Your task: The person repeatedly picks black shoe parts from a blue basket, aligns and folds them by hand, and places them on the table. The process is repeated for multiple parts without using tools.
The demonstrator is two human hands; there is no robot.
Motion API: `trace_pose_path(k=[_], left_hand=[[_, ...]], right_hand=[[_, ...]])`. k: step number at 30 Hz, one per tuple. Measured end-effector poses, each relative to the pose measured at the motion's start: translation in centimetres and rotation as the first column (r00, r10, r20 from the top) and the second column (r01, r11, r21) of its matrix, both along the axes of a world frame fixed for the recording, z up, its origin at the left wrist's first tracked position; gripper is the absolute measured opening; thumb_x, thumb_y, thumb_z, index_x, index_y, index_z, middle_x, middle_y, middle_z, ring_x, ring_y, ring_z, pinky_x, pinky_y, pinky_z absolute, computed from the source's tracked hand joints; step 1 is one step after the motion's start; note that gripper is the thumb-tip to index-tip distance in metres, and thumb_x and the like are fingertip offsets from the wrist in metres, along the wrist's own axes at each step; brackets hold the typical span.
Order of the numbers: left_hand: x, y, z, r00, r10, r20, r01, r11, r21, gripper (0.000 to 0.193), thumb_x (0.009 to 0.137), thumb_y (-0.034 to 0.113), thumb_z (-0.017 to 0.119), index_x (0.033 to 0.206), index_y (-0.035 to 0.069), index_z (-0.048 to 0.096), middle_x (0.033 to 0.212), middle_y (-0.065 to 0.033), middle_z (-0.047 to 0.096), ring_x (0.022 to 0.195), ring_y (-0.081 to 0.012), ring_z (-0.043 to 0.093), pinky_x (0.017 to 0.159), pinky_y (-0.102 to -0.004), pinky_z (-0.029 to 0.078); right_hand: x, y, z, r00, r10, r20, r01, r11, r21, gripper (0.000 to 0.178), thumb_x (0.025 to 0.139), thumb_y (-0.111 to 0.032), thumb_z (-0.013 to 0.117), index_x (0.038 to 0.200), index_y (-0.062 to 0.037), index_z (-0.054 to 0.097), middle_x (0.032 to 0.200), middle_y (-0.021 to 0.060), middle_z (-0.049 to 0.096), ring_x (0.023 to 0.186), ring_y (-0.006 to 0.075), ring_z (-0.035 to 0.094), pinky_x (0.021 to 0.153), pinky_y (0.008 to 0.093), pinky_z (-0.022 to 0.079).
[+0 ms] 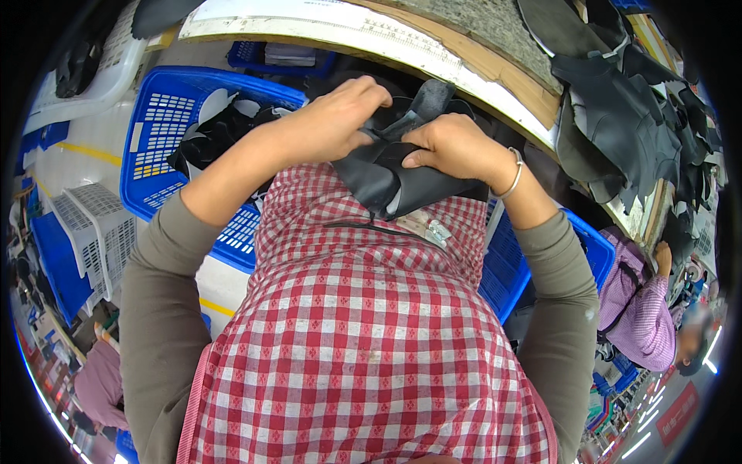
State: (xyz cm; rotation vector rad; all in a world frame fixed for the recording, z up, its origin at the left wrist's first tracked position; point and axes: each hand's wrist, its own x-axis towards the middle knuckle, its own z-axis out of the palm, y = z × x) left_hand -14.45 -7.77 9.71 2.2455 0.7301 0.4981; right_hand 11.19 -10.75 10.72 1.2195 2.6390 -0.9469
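Observation:
Black leather pieces, apparently shoe-upper parts, lie bunched over my lap against the checked apron. My left hand is curled at their left edge, thumb low against the leather and fingers bent above it; the fingertips are partly hidden. From the other side, my right hand pinches a fold of the same leather between thumb and fingers. A dark grey strip with a rough face sticks up between the two hands.
At my left stands a blue basket of black and white scraps; another blue basket is at my right. The workbench edge runs ahead, with leather pieces piled at right. A person in a pink checked top is farther right.

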Motion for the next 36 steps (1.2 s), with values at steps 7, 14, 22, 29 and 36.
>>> trace_pose_path(k=[7,14,22,29,36], left_hand=[[4.6,3.4,-1.4,0.97,-0.219,-0.105,0.08,0.697,-0.713,0.021,0.088,0.014,0.071,0.105,0.0,0.074,0.097,-0.0196,0.075,0.088,-0.0408,0.069,0.087,-0.0462,0.055],[7.2,0.5,-2.6,0.914,-0.224,-0.337,0.189,0.973,-0.132,0.018,0.081,0.019,0.075,0.087,0.002,0.077,0.084,-0.022,0.073,0.077,-0.0393,0.072,0.072,-0.0487,0.057],[1.0,-2.2,-3.0,0.997,0.015,0.08,0.053,0.622,-0.781,0.024,0.096,0.011,0.074,0.117,-0.002,0.077,0.094,-0.0062,0.077,0.077,-0.0113,0.066,0.076,-0.0277,0.056],[2.1,-4.0,-3.1,0.929,0.368,-0.026,-0.187,0.409,-0.893,0.018,0.096,0.004,0.071,0.112,-0.005,0.075,0.088,-0.0051,0.074,0.073,-0.0096,0.065,0.069,-0.0254,0.054],[1.9,-6.0,-2.2,0.923,0.379,0.065,-0.232,0.684,-0.692,0.019,0.094,0.001,0.069,0.11,-0.005,0.075,0.089,-0.0068,0.075,0.074,-0.0107,0.066,0.071,-0.0262,0.055]], right_hand=[[-1.0,-3.3,0.8,0.997,0.017,-0.077,0.005,0.961,0.277,0.017,0.084,-0.029,0.078,0.094,-0.0149,0.079,0.073,0.0106,0.071,0.072,0.029,0.073,0.063,0.0406,0.056],[-1.4,-6.2,1.2,0.988,-0.138,-0.063,0.152,0.898,0.412,0.01,0.078,-0.02,0.077,0.084,-0.0129,0.075,0.074,0.0049,0.068,0.072,0.0253,0.07,0.067,0.0383,0.054],[0.3,-6.1,1.7,0.956,-0.242,-0.168,0.279,0.927,0.251,0.019,0.077,-0.026,0.084,0.091,-0.013,0.078,0.082,0.0041,0.069,0.083,0.0249,0.068,0.076,0.0389,0.046],[-1.2,-6.8,3.3,0.926,-0.334,-0.177,0.368,0.903,0.222,0.026,0.075,-0.026,0.087,0.09,-0.0099,0.073,0.079,0.0058,0.072,0.078,0.0276,0.07,0.077,0.0392,0.047],[-1.3,-6.9,3.6,0.88,-0.424,-0.216,0.461,0.87,0.173,0.027,0.077,-0.024,0.088,0.088,-0.0095,0.068,0.074,0.008,0.069,0.069,0.0294,0.066,0.075,0.0371,0.047]])
